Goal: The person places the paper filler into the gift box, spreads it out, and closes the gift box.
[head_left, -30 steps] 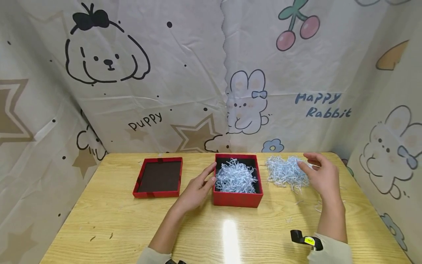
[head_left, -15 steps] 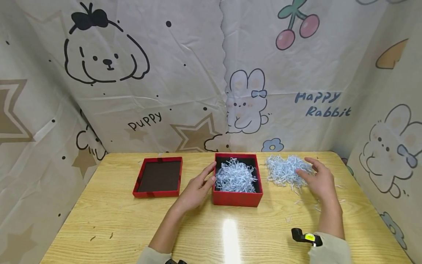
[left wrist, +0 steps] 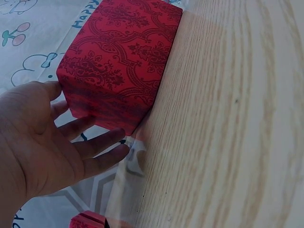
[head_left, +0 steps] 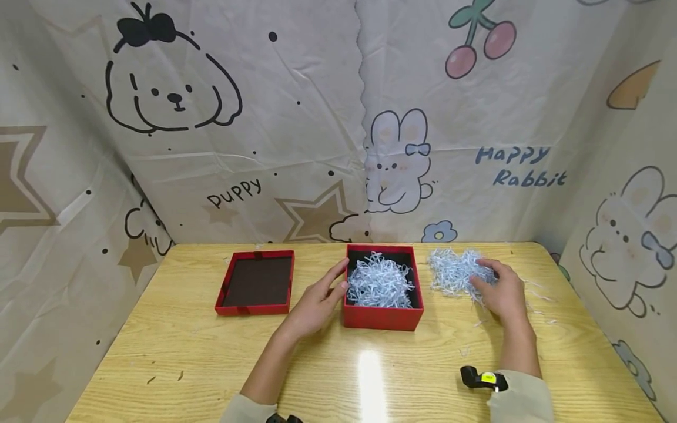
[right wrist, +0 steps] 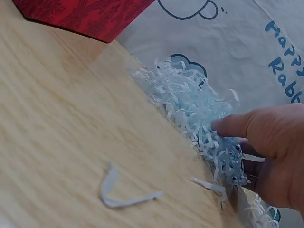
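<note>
A red box [head_left: 383,318] with a dark inside stands in the middle of the table, holding a heap of pale blue shredded paper [head_left: 379,282]. My left hand [head_left: 314,305] touches the box's left side, fingers spread and mostly straight; the left wrist view shows its fingertips at the patterned red wall. Right of the box lies a loose pile of shredded paper [head_left: 455,271]. My right hand [head_left: 505,294] is at that pile's right end, thumb on the near side. Its other fingers reach behind the strands and are partly hidden in the right wrist view [right wrist: 280,152].
A red lid [head_left: 256,283], dark inside, lies open side up at the left. Stray paper strands [right wrist: 114,194] are scattered on the wooden table [head_left: 222,370] near the right hand. A printed cloth [head_left: 312,117] stands behind the table and at both sides.
My right hand has moved left and down, into the right end of the loose pile. Stray strands now show to its right. The left hand and the box have stayed in place.
</note>
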A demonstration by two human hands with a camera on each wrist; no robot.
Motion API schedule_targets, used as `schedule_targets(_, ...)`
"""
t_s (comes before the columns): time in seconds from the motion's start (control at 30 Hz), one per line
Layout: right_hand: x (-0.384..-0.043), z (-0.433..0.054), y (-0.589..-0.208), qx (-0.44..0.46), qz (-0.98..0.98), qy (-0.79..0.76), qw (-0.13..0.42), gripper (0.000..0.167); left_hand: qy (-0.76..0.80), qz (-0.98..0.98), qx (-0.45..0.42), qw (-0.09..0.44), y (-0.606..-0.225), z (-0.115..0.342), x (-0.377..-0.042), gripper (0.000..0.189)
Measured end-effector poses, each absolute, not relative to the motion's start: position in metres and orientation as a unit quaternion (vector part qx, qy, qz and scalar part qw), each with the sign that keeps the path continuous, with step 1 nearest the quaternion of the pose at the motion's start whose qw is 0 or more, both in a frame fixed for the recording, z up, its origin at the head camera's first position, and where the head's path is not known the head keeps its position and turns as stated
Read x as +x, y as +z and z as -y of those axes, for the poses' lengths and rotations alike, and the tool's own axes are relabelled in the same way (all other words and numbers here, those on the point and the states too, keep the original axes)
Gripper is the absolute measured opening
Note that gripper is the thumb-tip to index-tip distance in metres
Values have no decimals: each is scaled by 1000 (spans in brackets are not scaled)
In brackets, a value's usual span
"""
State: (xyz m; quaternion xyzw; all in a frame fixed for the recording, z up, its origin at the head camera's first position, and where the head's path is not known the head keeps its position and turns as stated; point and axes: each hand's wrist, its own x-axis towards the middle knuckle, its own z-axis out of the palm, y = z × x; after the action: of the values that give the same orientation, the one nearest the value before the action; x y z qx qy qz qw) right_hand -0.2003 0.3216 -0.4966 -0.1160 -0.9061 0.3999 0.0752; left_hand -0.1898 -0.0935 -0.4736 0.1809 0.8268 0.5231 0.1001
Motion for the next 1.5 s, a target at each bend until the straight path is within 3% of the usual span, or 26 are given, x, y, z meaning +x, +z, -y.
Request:
schedule_targets(0.2, -199, -320, -497, -139, 898, 396, 131, 31, 524, -826, 182, 100, -474, 94, -190, 59)
schedule_targets(0.37, -199, -320, -495, -165, 887, 401, 160, 24, 527, -824, 186, 95, -475, 94, -190, 59)
schedule_targets(1.03, -187, -317, -438, -194, 837, 448, 246, 26, 519, -829, 186, 95, -474, 94, -190, 59)
schedule_targets(1.27, -179, -313, -416, -213, 824, 469, 237, 25, 517, -831, 182, 97, -473, 94, -190, 59)
schedule_targets(1.5, -172, -308, -402, -212, 806, 485, 264, 23, 518, -830, 181, 102, -472, 94, -189, 58)
